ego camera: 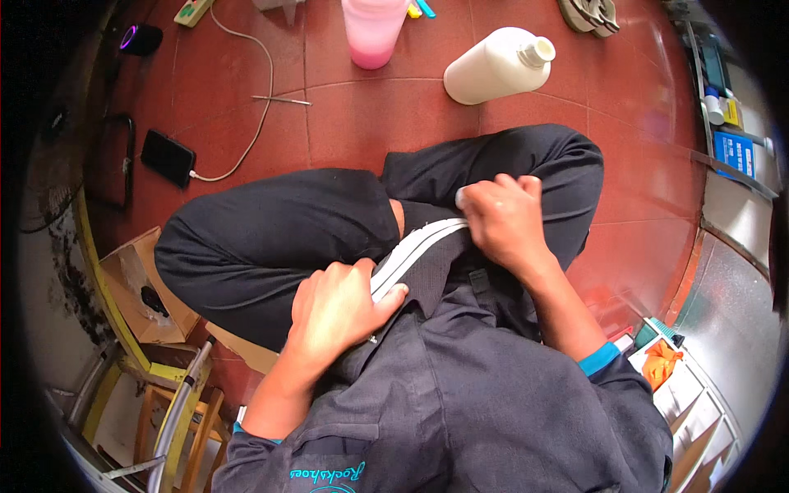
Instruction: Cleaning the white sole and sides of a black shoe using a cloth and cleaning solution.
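A dark knit shoe with a white ridged sole edge lies over my lap, its sole side turned away from me. My left hand grips one end of it, thumb laid along the white edge. At the other end my right hand is curled in a fist, with a small white piece showing at its fingers; whether that is cloth or sponge I cannot tell. The right fist touches the white edge or sits just over it. Much of the shoe is hidden by my hands and apron.
Past my crossed legs stand a white plastic bottle and a pink container on red tiles. A phone on a cable and a thin rod lie ahead left. A cardboard box sits left, a white rack right.
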Demonstrator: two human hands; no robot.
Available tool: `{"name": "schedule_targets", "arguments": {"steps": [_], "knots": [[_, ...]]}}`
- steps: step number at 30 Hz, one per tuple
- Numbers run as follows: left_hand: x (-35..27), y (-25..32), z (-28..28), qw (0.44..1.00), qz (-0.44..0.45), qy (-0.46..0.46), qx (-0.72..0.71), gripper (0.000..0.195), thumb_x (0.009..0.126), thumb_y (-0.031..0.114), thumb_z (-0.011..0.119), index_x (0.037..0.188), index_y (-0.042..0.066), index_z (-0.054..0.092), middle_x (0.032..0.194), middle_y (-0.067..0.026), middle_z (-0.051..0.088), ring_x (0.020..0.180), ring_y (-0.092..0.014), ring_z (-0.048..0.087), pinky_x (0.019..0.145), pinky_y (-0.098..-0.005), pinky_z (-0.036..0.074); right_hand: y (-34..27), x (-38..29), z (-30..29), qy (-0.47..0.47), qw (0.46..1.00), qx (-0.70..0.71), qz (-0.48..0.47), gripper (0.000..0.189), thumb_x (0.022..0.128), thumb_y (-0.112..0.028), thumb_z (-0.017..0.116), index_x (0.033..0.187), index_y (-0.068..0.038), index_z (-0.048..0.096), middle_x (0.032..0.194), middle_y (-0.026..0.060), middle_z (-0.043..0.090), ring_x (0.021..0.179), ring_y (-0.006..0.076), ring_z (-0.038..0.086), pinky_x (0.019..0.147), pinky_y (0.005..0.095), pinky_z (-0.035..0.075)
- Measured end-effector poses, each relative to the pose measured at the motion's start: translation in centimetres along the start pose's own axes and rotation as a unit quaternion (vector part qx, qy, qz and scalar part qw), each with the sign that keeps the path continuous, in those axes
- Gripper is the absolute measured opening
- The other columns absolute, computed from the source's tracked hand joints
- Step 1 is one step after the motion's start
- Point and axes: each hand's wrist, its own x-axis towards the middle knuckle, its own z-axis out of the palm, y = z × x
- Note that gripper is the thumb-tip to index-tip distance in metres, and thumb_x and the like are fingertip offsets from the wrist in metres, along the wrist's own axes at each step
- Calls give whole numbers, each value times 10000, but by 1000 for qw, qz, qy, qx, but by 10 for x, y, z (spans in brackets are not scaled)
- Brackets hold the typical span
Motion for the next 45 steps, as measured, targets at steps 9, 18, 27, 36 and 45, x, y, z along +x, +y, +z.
{"name": "schedule_targets", "arguments": {"steps": [9,18,27,36,45], "knots": [[0,7,-2,1000,5,-1,22,489,785,459,717,993,17,724,779,-233,690,753,-397,694,691,-463,548,10,-26,6,91,993,17,69,77,846,-199,679,793,-154,644,710,-27,620,717,188,560,774,395,342],[4,17,-3,999,-23,-12,23,459,780,415,726,1002,12,725,773,-235,685,761,-396,693,689,-450,539,-18,-19,21,61,988,114,87,54,826,-194,673,790,-154,672,714,-20,624,731,186,574,783,406,370],[5,11,-1,999,-44,-4,1,442,789,440,709,988,46,732,768,-229,689,760,-411,690,689,-475,547,-3,-26,18,30,991,72,111,74,775,-174,607,745,-142,666,698,-5,637,739,202,590,782,402,378],[4,14,-3,999,-43,-6,-9,404,779,356,723,1004,20,732,798,-216,700,775,-387,700,705,-440,543,-5,-26,17,11,990,92,110,69,778,-173,616,783,-145,679,735,-8,656,742,209,589,790,415,382],[6,13,0,999,-36,-6,4,404,783,359,720,1008,24,732,775,-220,690,770,-393,695,700,-441,541,-20,-17,24,47,984,146,91,30,813,-182,683,817,-152,684,750,-22,645,725,194,558,765,408,351]]}}
